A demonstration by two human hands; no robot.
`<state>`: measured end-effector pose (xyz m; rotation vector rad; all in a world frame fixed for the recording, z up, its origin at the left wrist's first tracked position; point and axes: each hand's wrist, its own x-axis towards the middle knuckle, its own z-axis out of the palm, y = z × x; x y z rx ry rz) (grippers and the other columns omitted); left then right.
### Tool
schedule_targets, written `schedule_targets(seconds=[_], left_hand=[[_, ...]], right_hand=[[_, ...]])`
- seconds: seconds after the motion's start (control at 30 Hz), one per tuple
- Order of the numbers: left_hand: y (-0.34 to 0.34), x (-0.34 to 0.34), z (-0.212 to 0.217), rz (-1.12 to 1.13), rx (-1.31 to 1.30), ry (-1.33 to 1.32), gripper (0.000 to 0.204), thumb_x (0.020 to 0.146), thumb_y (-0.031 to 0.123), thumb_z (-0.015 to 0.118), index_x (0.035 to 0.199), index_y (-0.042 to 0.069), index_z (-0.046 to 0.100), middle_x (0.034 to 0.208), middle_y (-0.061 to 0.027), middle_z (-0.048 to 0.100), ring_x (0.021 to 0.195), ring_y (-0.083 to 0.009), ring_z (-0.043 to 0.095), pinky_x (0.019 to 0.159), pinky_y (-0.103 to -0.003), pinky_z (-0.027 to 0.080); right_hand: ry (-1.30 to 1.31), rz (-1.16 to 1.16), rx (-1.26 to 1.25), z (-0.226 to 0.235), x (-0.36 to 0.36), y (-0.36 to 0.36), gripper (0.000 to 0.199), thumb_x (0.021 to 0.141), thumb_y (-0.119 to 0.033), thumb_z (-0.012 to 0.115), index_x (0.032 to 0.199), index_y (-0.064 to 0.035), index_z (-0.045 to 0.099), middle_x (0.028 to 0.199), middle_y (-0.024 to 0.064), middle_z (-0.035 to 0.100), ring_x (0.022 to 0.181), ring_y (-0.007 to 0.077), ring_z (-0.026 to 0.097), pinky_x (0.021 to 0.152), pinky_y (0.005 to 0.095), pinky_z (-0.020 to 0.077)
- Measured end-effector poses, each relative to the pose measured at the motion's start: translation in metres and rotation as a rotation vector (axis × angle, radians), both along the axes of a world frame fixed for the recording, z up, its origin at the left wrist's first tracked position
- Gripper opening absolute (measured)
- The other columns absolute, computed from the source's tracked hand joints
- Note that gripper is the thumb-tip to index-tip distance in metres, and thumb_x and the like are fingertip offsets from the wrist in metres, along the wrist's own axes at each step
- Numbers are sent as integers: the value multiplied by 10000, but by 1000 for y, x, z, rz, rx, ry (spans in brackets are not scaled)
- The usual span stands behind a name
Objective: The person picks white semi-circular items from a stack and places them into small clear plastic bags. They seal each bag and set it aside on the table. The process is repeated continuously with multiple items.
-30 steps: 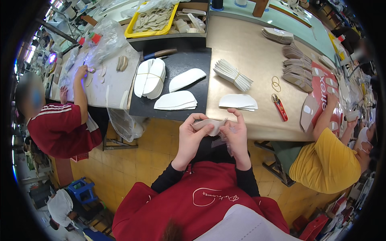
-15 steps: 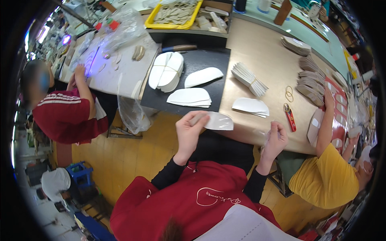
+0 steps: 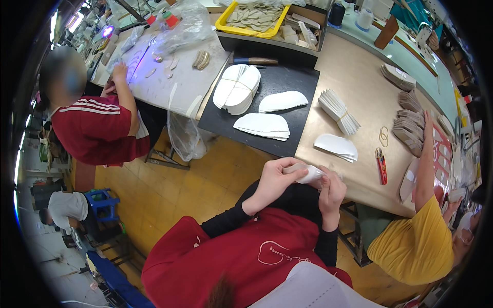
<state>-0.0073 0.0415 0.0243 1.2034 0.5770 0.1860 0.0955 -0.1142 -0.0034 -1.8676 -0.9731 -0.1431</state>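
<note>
Both hands have come together since half a second ago: the right hand [image 3: 333, 191], then held off to the side with a bit of clear film, is now back against the white piece [image 3: 311, 175] in the left hand [image 3: 277, 180]. That piece, flat and fully in sight before, is now bent and partly covered by fingers. The whole view has also swung, so the table [image 3: 359, 177] and its goods sit farther right; the stacks keep their places on it. At the left, one hand [image 3: 120, 72] of the co-worker in the maroon shirt [image 3: 95, 131] has shifted on the pale bench [image 3: 200, 82].

The left forearm slants up and rightward from the lower edge, its hand turned inward, thumb on top of the piece and fingers curled behind. The right forearm rises almost straight, wrist below the hand, thumb and fingertips closed on the piece's right end. Little gap shows between thumb and fingers on either side; whether the right hand keeps the film, I cannot tell.

The piece is in the air by the table's near edge, above the lap. Beyond it lie a white stack [image 3: 336, 147], red clippers [image 3: 381, 168] and a banded bundle [image 3: 339, 112]; two more white stacks [image 3: 262, 126] lie on the black mat [image 3: 298, 79].
</note>
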Motion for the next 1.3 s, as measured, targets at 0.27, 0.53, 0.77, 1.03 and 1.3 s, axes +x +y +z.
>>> schedule_targets(seconds=[0.27,0.53,0.77,1.03,1.3], left_hand=[[-34,2,15,-66,-276,-41,227,923,163,719,1059,-18,700,923,-36,698,812,-56,638,688,-192,533],[-5,5,8,334,195,-47,95,906,86,705,954,8,728,866,1,690,764,-55,608,626,-205,496],[97,10,-18,527,1140,139,492,769,106,800,1220,33,616,1182,-132,612,1140,-312,545,985,-402,439],[38,7,104,-309,-86,-585,487,943,274,651,1299,-46,560,1299,-121,592,1194,-212,560,1050,-342,400],[6,23,152,-1006,-203,-846,373,923,267,676,1202,26,616,1204,-72,624,1157,-182,540,1030,-328,367]], right_hand=[[-351,-400,118,-22,-10,-17,372,1073,-202,416,1006,47,685,835,148,709,680,326,681,638,385,552],[565,-972,712,-6,40,-64,293,1069,-207,440,1134,-4,642,1008,83,692,635,99,509,586,246,421],[546,-924,833,9,53,-115,264,1041,-135,474,1253,-11,569,889,17,581,625,39,400,536,199,339],[719,-776,820,5,29,-91,263,977,-43,502,1239,-27,521,721,-52,402,559,6,342,453,159,273],[803,-547,759,19,17,-77,169,1019,-98,511,1160,-10,547,675,-58,387,538,10,343,448,190,277]])
